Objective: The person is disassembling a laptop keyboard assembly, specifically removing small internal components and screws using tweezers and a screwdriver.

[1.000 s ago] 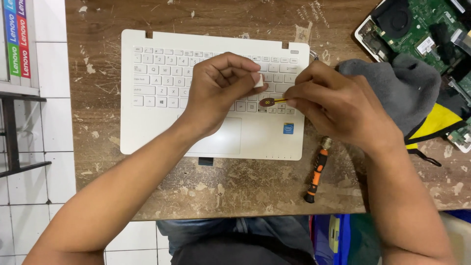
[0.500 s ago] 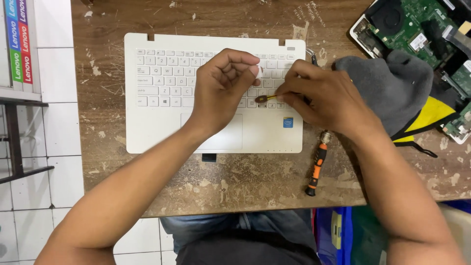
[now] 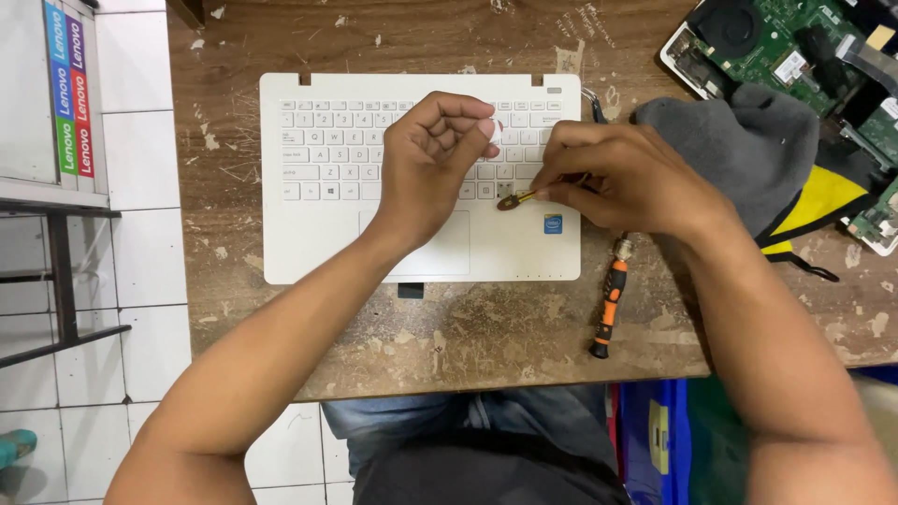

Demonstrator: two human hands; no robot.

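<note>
A white laptop keyboard base (image 3: 318, 248) lies flat on a worn wooden table (image 3: 449, 337). Over its right half, my left hand (image 3: 426, 164) is curled, pinching a small white piece (image 3: 490, 132) that looks like a keycap between thumb and fingertips. My right hand (image 3: 627, 178) is at the keyboard's right edge and grips a thin tool with a brown tip (image 3: 513, 199). The tip rests at a gap in the bottom key row, near the arrow keys. The two hands are close together but apart.
An orange and black screwdriver (image 3: 608, 299) lies just right of the laptop's front corner. A grey cloth (image 3: 748, 140) over something yellow and black sits to the right, with green circuit boards (image 3: 776, 47) behind it. The table's front edge is near my lap; white tiled floor at left.
My right hand has drawn slightly right and lowered the tool tip onto the bottom key row. My left hand stays curled on the white piece, now apart from the tool.
</note>
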